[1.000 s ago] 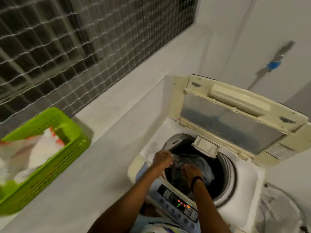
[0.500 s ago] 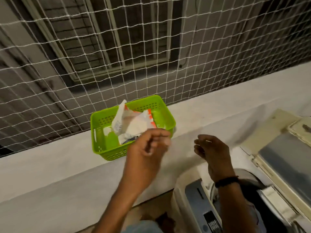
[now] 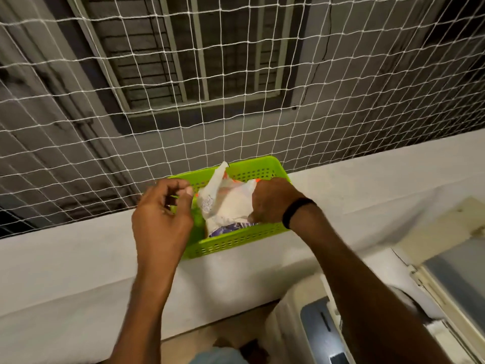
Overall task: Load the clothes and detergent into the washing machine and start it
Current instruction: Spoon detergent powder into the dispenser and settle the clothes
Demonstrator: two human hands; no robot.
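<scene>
A white detergent packet (image 3: pixel 225 203) with orange and purple print stands in a green perforated basket (image 3: pixel 236 241) on a white ledge. My right hand (image 3: pixel 270 200), with a black band on the wrist, grips the packet's right side inside the basket. My left hand (image 3: pixel 162 214) hovers at the basket's left rim, fingers curled and empty. The washing machine (image 3: pixel 309 327) sits at the lower right with its lid (image 3: pixel 451 271) raised; the drum and clothes are out of view.
The white ledge (image 3: pixel 78 261) runs across the view below a white rope net (image 3: pixel 236 88) that closes off the opening behind. Beyond the net is a grey wall with a barred window. The floor shows at the bottom centre.
My view swung from the machine's drum to the ledge. Both hands left the drum and rose to the basket; my right hand has taken hold of the packet.
</scene>
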